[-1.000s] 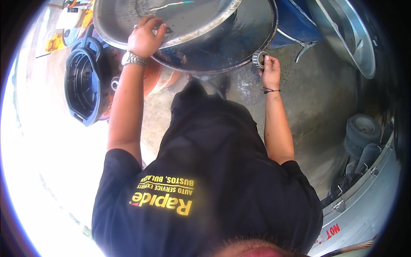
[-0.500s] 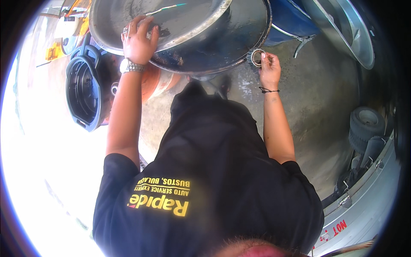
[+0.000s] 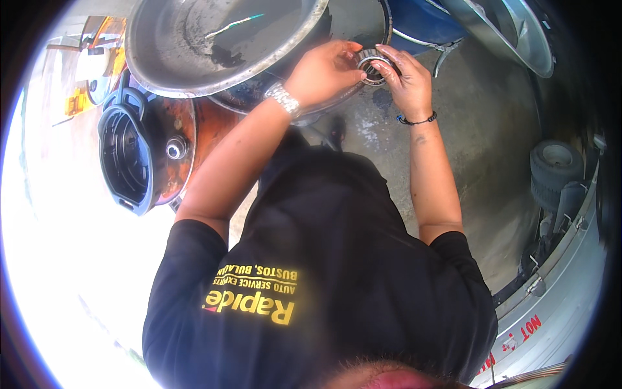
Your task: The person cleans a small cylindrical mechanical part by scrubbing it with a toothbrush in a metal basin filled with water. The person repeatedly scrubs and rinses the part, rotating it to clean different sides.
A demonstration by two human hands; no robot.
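A metal roller bearing (image 3: 374, 67) is held between both hands, over the near right rim of a dark round drum (image 3: 353, 26). My left hand (image 3: 324, 72), with a metal watch at its wrist, pinches the bearing's left side between fingers and thumb. On the opposite side, my right hand (image 3: 407, 81) grips it with thumb and fingers, and its skin looks wet. A wide metal basin (image 3: 223, 81) rests tilted over the drum, left of the bearing. Inside the basin lies a thin brush-like tool (image 3: 234, 26) with a green tip.
At left, a black drain pan (image 3: 124, 155) sits beside a rusty orange drum top (image 3: 184, 123) carrying a small metal ring (image 3: 175, 148). A blue drum (image 3: 424, 23) and curved sheet metal (image 3: 512, 32) stand at far right. A small wheel (image 3: 556, 170) lies near the right edge.
My left hand has left the basin and moved right to take hold of the bearing. My right hand has raised the bearing slightly leftward. The basin now sits lower and farther left in view.
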